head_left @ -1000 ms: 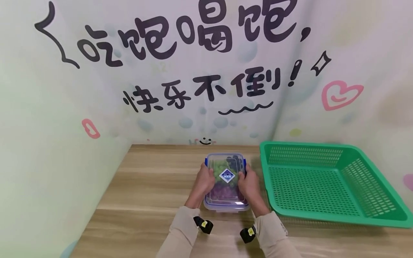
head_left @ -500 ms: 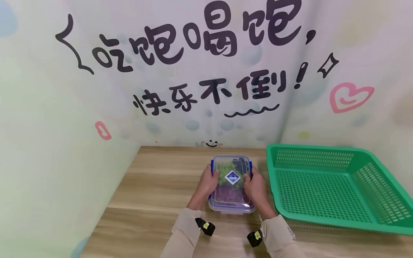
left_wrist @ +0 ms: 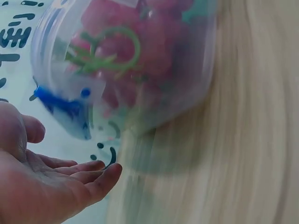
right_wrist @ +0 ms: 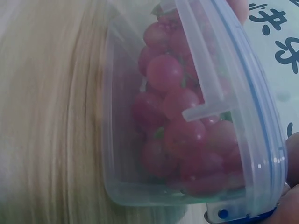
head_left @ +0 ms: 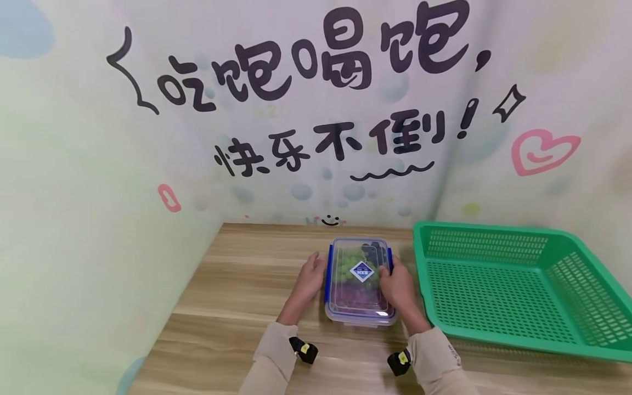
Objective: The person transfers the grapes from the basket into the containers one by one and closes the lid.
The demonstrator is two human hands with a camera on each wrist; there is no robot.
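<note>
A clear plastic food container (head_left: 362, 315) with a blue-edged lid stands on the wooden table, with green, dark and reddish grapes inside. On its lid is a diamond-shaped label (head_left: 362, 271). My right hand (head_left: 399, 285) grips the container's right side, thumb on the lid's edge; part of that hand (right_wrist: 292, 161) shows at the edge of the right wrist view. To the left, my left hand (head_left: 308, 278) stands apart from the box with its fingers loosely extended and nothing in them. The left wrist view shows its palm (left_wrist: 51, 186) below a blue side latch (left_wrist: 65, 105).
A green plastic basket (head_left: 498, 340) with perforated walls stands on the table just right of my right hand. Behind the wooden table (head_left: 237, 274) rises a pale wall (head_left: 296, 109) with black lettering. Another pale wall borders the table's left side.
My left hand has let go of the container's left side and moved slightly away to the left. The right hand keeps its hold. The head view has shifted slightly.
</note>
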